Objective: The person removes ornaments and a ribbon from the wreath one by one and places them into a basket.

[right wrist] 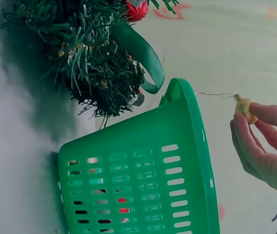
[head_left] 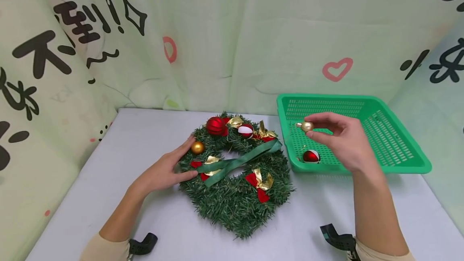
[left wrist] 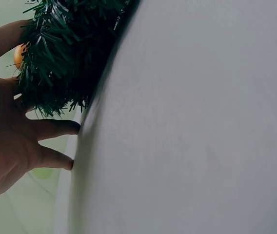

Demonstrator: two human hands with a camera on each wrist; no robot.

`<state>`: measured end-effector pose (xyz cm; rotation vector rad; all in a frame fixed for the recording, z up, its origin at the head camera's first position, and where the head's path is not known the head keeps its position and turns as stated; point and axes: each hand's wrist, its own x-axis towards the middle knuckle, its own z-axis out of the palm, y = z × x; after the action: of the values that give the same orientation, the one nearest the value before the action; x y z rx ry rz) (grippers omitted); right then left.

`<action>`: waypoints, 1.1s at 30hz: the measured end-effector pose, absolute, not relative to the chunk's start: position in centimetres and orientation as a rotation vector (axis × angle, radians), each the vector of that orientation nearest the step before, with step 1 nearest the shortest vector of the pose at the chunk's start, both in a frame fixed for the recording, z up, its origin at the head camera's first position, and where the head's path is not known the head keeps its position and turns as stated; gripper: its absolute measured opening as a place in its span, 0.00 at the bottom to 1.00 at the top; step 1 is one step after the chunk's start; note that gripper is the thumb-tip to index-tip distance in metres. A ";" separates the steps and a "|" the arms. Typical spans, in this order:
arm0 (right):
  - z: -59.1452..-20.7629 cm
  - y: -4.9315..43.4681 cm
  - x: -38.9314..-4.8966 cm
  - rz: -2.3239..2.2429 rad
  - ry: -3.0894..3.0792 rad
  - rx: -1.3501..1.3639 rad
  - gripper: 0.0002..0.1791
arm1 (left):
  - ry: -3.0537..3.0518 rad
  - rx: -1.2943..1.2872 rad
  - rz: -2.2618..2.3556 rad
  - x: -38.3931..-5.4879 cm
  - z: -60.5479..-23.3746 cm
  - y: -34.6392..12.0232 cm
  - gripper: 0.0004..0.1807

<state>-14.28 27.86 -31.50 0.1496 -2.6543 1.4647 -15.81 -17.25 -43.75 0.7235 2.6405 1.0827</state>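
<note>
A green Christmas wreath (head_left: pixel 239 208) lies on the white table, trimmed with red-and-gold bows (head_left: pixel 262 184), a green ribbon (head_left: pixel 235 165) and several baubles. My left hand (head_left: pixel 164 174) touches its left side, fingers spread and mostly straight. In the left wrist view, two fingertips (left wrist: pixel 70 165) of that hand reach the tabletop beside the wreath. Over the green basket (head_left: pixel 366 169), my right hand (head_left: pixel 342 138) pinches a small gold bauble (head_left: pixel 307 127) between thumb and fingers. A thin hanging thread (right wrist: pixel 216 93) trails from the bauble's cap in the right wrist view.
Inside the basket lies a red-and-white bauble (head_left: pixel 311 156). On the wreath sit a red bauble (head_left: pixel 216 126), a gold one (head_left: pixel 197 148) and a red-and-white one (head_left: pixel 245 131). A pale printed curtain (head_left: pixel 217 51) hangs behind the table.
</note>
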 end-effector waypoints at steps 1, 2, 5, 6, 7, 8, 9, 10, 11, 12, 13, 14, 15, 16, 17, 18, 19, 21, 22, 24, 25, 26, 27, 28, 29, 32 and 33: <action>-31.5 27.9 -14.3 1.455 -2.659 0.142 0.19 | 2.637 0.720 1.087 -15.7 -43.7 -17.3 0.54; -31.4 28.0 -14.3 1.450 -2.663 0.135 0.19 | 2.635 0.717 1.087 -15.7 -43.7 -17.4 0.54; -31.4 28.2 -14.4 1.430 -2.672 0.103 0.20 | 2.637 0.706 1.078 -15.5 -43.7 -17.5 0.54; -31.4 28.3 -14.4 1.424 -2.674 0.095 0.20 | 2.639 0.700 1.077 -15.5 -43.7 -17.5 0.54; -31.4 28.4 -14.5 1.411 -2.678 0.086 0.20 | 2.643 0.693 1.074 -15.5 -43.7 -17.6 0.54; -31.4 28.5 -14.5 1.398 -2.681 0.076 0.20 | 2.646 0.688 1.073 -15.4 -43.7 -17.6 0.54; -31.5 28.6 -14.6 1.382 -2.684 0.063 0.20 | 2.647 0.684 1.073 -15.4 -43.6 -17.7 0.54; -31.5 28.8 -14.6 1.361 -2.691 0.047 0.20 | 2.647 0.684 1.076 -15.4 -43.6 -17.7 0.54; -31.6 28.9 -14.6 1.340 -2.701 0.029 0.20 | 2.644 0.687 1.079 -15.4 -43.6 -17.7 0.54; -31.6 29.1 -14.6 1.323 -2.710 0.012 0.20 | 2.642 0.693 1.081 -15.4 -43.6 -17.7 0.54; -31.7 29.3 -14.6 1.306 -2.721 -0.001 0.20 | 2.638 0.698 1.082 -15.5 -43.6 -17.6 0.54; -31.8 29.4 -14.6 1.289 -2.734 -0.011 0.20 | 2.635 0.701 1.083 -15.5 -43.6 -17.6 0.54; -31.9 29.6 -14.6 1.270 -2.750 -0.019 0.21 | 2.635 0.704 1.083 -15.6 -43.6 -17.5 0.54; -32.0 29.7 -14.7 1.253 -2.765 -0.025 0.21 | 2.634 0.705 1.083 -15.6 -43.6 -17.4 0.54; -32.1 29.8 -14.7 1.242 -2.776 -0.030 0.21 | 2.633 0.706 1.083 -15.6 -43.7 -17.4 0.54; -32.2 29.8 -14.8 1.225 -2.787 -0.033 0.21 | 2.634 0.707 1.082 -15.7 -43.7 -17.3 0.54; -32.3 29.9 -14.9 1.208 -2.799 -0.033 0.21 | 2.635 0.708 1.080 -15.7 -43.7 -17.3 0.54; -32.6 29.9 -15.0 1.177 -2.819 -0.029 0.21 | 2.638 0.710 1.078 -15.7 -43.8 -17.3 0.54; -32.7 30.0 -15.1 1.168 -2.824 -0.024 0.20 | 2.637 0.711 1.078 -15.7 -43.8 -17.3 0.54; -33.0 30.0 -15.2 1.153 -2.837 -0.004 0.20 | 2.638 0.712 1.076 -15.7 -43.8 -17.3 0.54; -33.1 30.0 -15.3 1.150 -2.844 0.007 0.19 | 2.637 0.713 1.076 -15.7 -43.9 -17.3 0.54; -33.2 30.0 -15.4 1.148 -2.853 0.012 0.19 | 2.637 0.714 1.077 -15.7 -43.9 -17.3 0.54; -33.4 30.0 -15.4 1.147 -2.861 0.015 0.19 | 2.637 0.715 1.076 -15.7 -43.9 -17.3 0.54; -33.5 30.1 -15.5 1.148 -2.869 0.017 0.18 | 2.637 0.714 1.077 -15.7 -43.8 -17.3 0.54; -33.5 30.1 -15.5 1.146 -2.879 0.015 0.18 | 2.637 0.713 1.076 -15.7 -43.8 -17.3 0.54; -33.8 30.1 -15.8 1.132 -2.911 0.011 0.18 | 2.638 0.711 1.076 -15.6 -43.7 -17.3 0.54; -33.9 30.2 -16.0 1.133 -2.921 0.010 0.18 | 2.639 0.708 1.075 -15.6 -43.7 -17.3 0.54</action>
<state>-15.98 30.16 -33.87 0.0102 -2.9212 1.1331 -15.62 -17.32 -43.68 0.7084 2.6388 1.0753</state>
